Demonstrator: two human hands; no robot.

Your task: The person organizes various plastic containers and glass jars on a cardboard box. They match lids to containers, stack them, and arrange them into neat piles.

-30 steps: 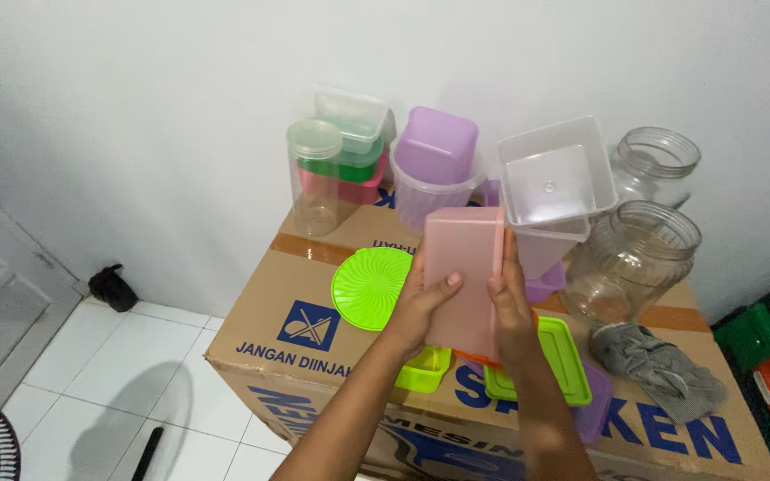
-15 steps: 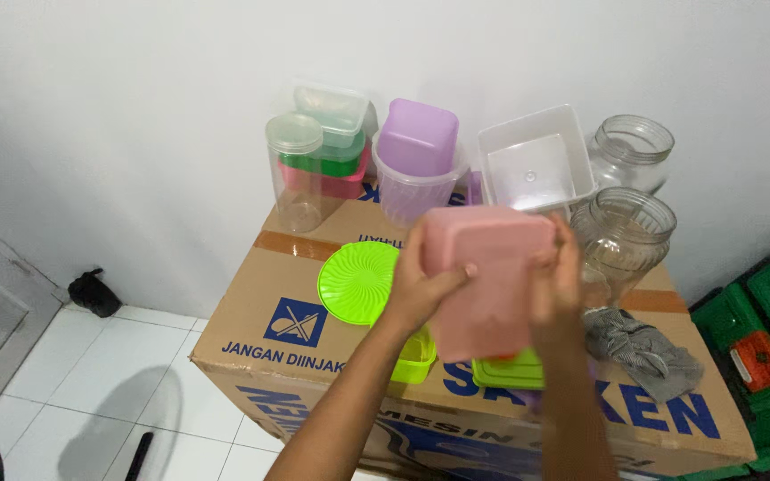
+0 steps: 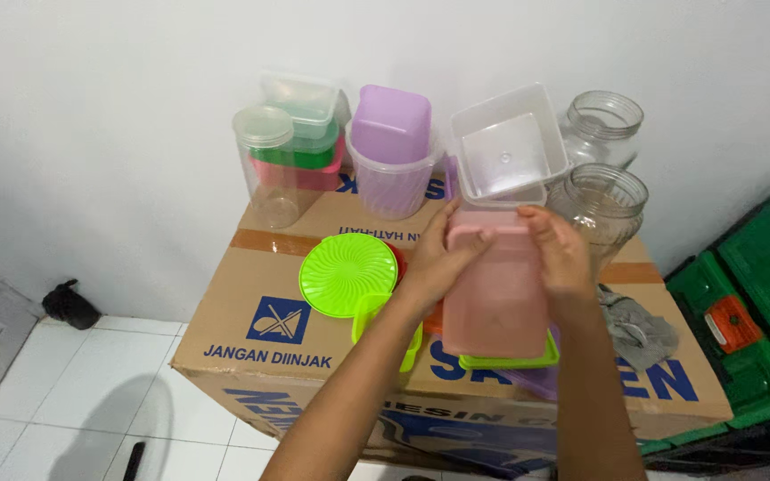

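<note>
Gripping a pink rectangular container [image 3: 496, 289] at its far end, the left hand [image 3: 434, 267] and right hand [image 3: 563, 258] hold it above the cardboard box [image 3: 251, 330], near its front edge; lids [image 3: 347, 274] remain loose beneath, other tubs [image 3: 391, 151] crowd the back edge.

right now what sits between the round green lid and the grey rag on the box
In the head view, both hands, left hand and right hand, holding the pink container, fill that stretch between the round green lid and grey rag.
</note>
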